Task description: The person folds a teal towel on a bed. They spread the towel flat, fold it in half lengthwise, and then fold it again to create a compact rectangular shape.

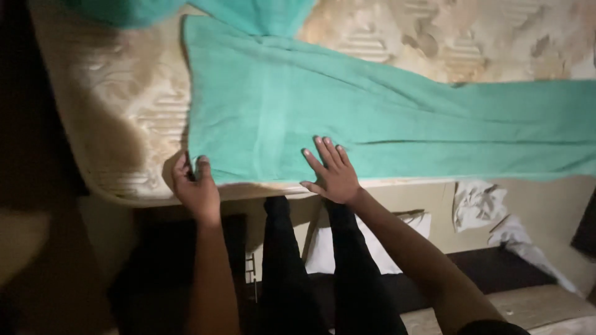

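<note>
We have two hands on one long teal-green cotton cloth (372, 118) spread across one bare, beige quilted mattress (124, 105). Our left hand (197, 186) pinches the cloth's near corner at the mattress edge; our right hand (333, 174) lies open, fingers spread, flat on the cloth.

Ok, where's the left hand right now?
In the head view, the left hand grips the towel corner at the mattress edge, left of the right hand.

A worn beige quilted mattress (124, 105) is filling the upper view. Below its near edge, dim light is falling on a tan floor (546, 205), where what may be crumpled white cloth (478, 205) is lying.
</note>
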